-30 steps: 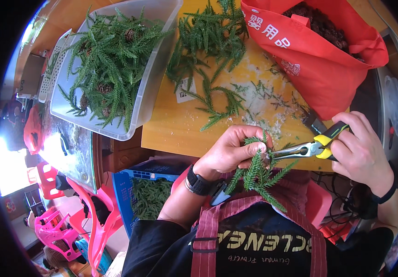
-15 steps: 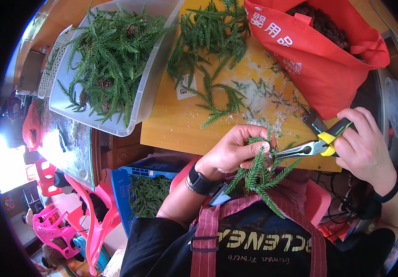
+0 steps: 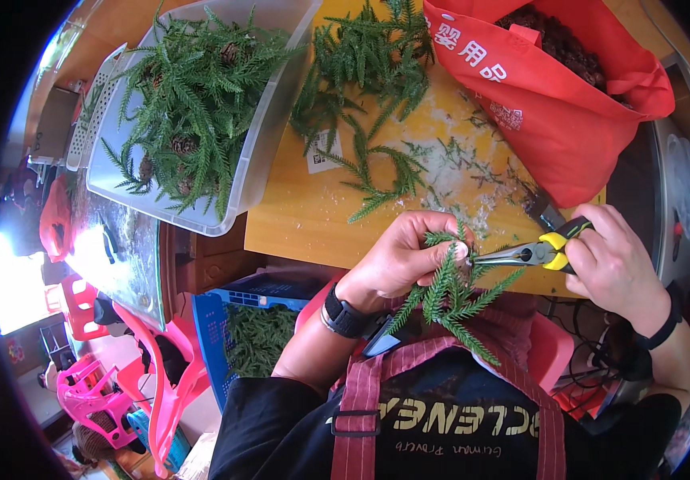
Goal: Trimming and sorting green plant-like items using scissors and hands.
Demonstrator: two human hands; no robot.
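Note:
My left hand [image 3: 406,259] grips a green conifer sprig [image 3: 450,294] whose fronds hang down toward my apron. My right hand [image 3: 615,266] holds yellow-handled needle-nose pliers [image 3: 530,254], and their tip meets the top of the sprig beside my left fingertips. Both hands sit just over the near edge of a yellow table [image 3: 297,216]. More cut conifer branches [image 3: 365,76] lie on the table beyond my left hand.
A clear plastic bin [image 3: 245,172] holds conifer branches with cones at upper left. A red bag [image 3: 557,120] of dark material stands at upper right. Below the table sit a blue crate [image 3: 217,320] of greenery and pink plastic stools [image 3: 165,384].
Both hands have stayed almost in place. The plier tip has closed in on the sprig's top, and the view shifted slightly.

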